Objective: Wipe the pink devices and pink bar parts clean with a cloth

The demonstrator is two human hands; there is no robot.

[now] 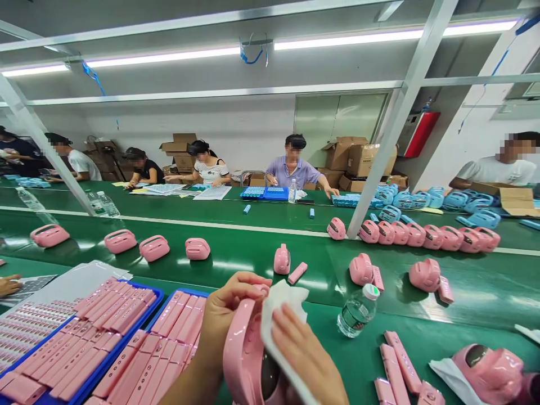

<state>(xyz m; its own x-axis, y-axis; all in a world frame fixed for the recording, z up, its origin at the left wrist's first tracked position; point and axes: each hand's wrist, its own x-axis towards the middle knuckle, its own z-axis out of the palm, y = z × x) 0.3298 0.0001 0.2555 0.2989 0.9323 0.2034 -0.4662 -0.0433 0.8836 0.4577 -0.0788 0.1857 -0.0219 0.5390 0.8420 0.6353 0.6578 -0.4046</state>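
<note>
My left hand (217,315) grips a glossy pink handled device (239,354) by its upper part, fingers closed round it. The device is tilted close to me and has a dark oval window (269,374). Pressed against its side is a white cloth (287,298), held under the flat, close-set fingers of my right hand (306,351). Part of the device is hidden behind the cloth and that hand. Just beyond my hands, another pink device (282,259) stands on the green belt beside a pink bar-shaped piece (297,273).
Blue trays (158,297) of pink bars lie left, near printed sticker sheets (31,332). A water bottle (358,312) stands right, beyond loose pink bars (394,371) and a device on cloth (489,371). A metal post (390,140) rises behind; several co-workers sit across the belt.
</note>
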